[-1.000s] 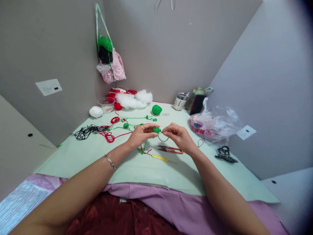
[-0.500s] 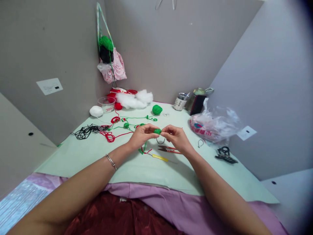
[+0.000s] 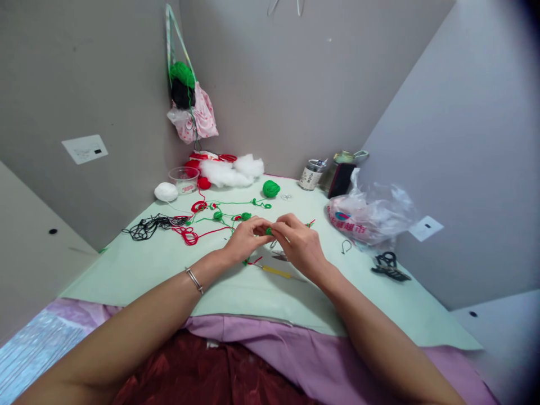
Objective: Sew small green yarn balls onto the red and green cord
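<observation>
Over the middle of the table, my left hand [image 3: 248, 235] pinches a small green knitted piece [image 3: 269, 231] from the left. My right hand [image 3: 298, 242] is closed on the same piece from the right, its fingers covering most of it. A dark thin loop [image 3: 273, 244] hangs just below the fingertips. Under my right hand lie scissors [image 3: 279, 256], their handles hidden. A yellow-handled hook [image 3: 276, 271] rests nearer to me, beside short red and green yarn ends [image 3: 255, 261].
Red and black yarn [image 3: 154, 225] lies at the left, with a green yarn ball [image 3: 271, 189] behind my hands. White stuffing [image 3: 232, 171] and a clear tub [image 3: 184, 180] stand at the back. A plastic bag [image 3: 367, 216] and black hair clip [image 3: 390, 266] lie at the right.
My right hand has shifted left and turned over the green piece, which is now mostly covered. The scissors' handles have become hidden, and more of the green yarn behind my left hand shows.
</observation>
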Available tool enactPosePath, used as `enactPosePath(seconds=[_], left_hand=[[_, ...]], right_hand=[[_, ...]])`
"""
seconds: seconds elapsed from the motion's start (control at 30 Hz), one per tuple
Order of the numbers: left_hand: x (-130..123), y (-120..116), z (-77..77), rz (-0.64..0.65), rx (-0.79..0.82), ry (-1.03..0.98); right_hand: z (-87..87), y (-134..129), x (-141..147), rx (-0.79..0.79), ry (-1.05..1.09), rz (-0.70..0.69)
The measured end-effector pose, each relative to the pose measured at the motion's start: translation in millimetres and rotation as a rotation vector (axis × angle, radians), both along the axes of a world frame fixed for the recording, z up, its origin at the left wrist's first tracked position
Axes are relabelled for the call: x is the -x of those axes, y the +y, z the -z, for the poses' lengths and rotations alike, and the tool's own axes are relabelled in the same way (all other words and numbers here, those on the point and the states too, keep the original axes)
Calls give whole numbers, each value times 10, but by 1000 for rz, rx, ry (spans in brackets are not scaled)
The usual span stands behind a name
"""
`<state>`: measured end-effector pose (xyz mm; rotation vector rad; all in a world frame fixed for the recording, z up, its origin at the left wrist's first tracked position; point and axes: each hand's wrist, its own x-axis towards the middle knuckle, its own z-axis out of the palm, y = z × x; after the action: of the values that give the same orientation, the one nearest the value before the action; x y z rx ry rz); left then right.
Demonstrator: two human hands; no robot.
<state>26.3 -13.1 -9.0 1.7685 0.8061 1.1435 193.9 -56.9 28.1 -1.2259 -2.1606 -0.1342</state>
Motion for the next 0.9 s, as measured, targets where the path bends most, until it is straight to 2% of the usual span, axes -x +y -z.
enactPosePath(seconds=[0.07,0.1,0.2,0.27,0.37,0.43,0.53,0.63,0.77,0.83,0.9], left_hand=[[5,-6,-2,7,-10,45],[8,-5,3,12,-17,67],[18,17,34,22,-24,112],[25,47,57,-5,-14,133],[37,91,61,-36,27,109],[43,104,39,-33,68,58],[48,102,-2,-17,124,-4],[50,98,-17,-3,148,-56],[52,99,-15,6,125,-79],[53,97,-21,9,116,-76],[54,94,-27,0,106,-66]], right_hand=[[-89,-32,14,40,241,-71],[-135,-46,16,113,383,-121],[-270,-71,-30,464,723,-272],[-361,-71,-113,573,873,-343],[-484,-51,-275,441,1083,-364],[-523,-31,-361,374,1150,-356],[-489,-10,-397,390,1084,-344],[-389,-19,-325,372,822,-256],[-265,-29,-204,165,354,-137],[-216,-16,-180,75,204,-92],[-177,4,-180,52,112,-57]])
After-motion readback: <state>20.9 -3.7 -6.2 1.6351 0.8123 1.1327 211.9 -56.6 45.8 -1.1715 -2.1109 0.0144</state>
